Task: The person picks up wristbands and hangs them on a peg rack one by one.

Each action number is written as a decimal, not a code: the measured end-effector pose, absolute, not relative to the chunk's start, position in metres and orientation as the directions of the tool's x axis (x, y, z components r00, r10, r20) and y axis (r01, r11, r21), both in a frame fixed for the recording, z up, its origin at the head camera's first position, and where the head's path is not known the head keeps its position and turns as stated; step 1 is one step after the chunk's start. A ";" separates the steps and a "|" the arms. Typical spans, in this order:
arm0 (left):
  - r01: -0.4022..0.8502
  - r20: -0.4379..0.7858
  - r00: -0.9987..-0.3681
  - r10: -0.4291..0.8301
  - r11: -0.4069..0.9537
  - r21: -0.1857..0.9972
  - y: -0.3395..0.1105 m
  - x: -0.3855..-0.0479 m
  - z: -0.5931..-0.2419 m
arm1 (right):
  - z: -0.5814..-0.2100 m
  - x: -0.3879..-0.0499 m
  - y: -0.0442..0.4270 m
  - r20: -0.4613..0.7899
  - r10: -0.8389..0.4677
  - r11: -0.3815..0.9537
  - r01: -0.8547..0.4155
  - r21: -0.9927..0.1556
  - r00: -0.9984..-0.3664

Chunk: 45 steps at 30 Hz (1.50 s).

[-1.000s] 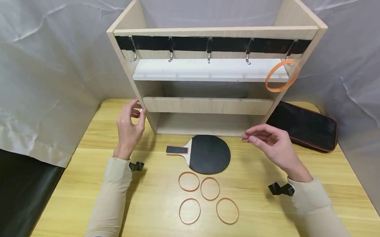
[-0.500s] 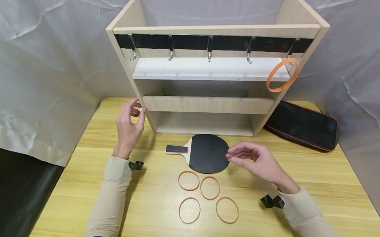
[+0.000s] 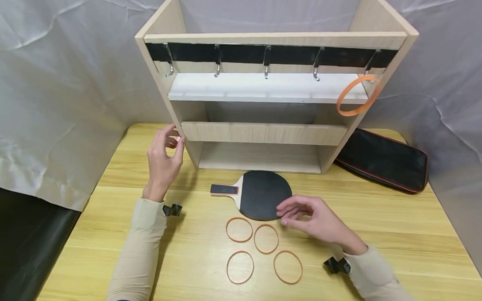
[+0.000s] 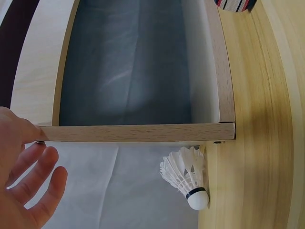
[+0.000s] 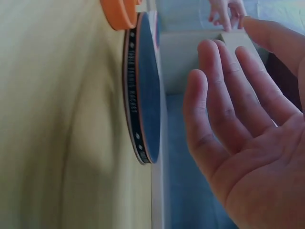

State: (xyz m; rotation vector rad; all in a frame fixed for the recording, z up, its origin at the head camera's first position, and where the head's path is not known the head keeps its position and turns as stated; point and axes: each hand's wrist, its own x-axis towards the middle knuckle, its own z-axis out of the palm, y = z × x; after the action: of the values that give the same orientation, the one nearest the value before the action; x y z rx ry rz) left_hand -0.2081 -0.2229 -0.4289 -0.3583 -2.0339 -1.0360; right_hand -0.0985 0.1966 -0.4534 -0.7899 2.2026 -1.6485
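In the head view my left hand (image 3: 165,159) holds the left side panel of the wooden shelf unit (image 3: 261,133), thumb and fingers at its edge. In the left wrist view, fingertips (image 4: 31,131) touch that panel's edge. My right hand (image 3: 312,217) hovers over the right edge of a black table tennis paddle (image 3: 265,195), its fingers loosely bent and holding nothing. Several orange rings lie on the table below the paddle, among them the near right ring (image 3: 288,267). Another orange ring (image 3: 341,101) hangs from the rightmost hook.
Several metal hooks, including a middle hook (image 3: 266,67), line a black strip on the shelf unit. A black case with red piping (image 3: 384,160) lies at the right. Outside the left panel sits a white shuttlecock (image 4: 186,176). Grey cloth (image 3: 68,73) surrounds the table.
My right hand has moved left and nearer to me, from beside the shelf's lower right corner to the paddle's right edge. The left hand has stayed at the panel.
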 end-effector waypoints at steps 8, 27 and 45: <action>0.565 0.768 -0.631 -0.111 0.614 0.552 -0.224 -0.207 -0.430 | -0.461 -0.094 0.186 0.037 -0.616 0.247 -0.238 -0.939 -0.787; 0.574 0.772 -0.626 -0.113 0.603 0.554 -0.223 -0.208 -0.431 | -0.470 -0.092 0.175 -0.028 -0.644 0.341 -0.254 -0.905 -0.765; 0.572 0.772 -0.629 -0.095 0.616 0.542 -0.222 -0.208 -0.429 | -0.473 -0.090 0.178 -0.062 -0.642 0.403 -0.268 -0.875 -0.764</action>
State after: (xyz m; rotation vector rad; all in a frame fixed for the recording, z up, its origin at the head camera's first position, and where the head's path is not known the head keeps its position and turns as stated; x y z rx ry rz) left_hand -0.2080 -0.2225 -0.4293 -0.3746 -2.0268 -1.0409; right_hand -0.0905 0.1775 -0.4726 -0.7823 2.2748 -1.3125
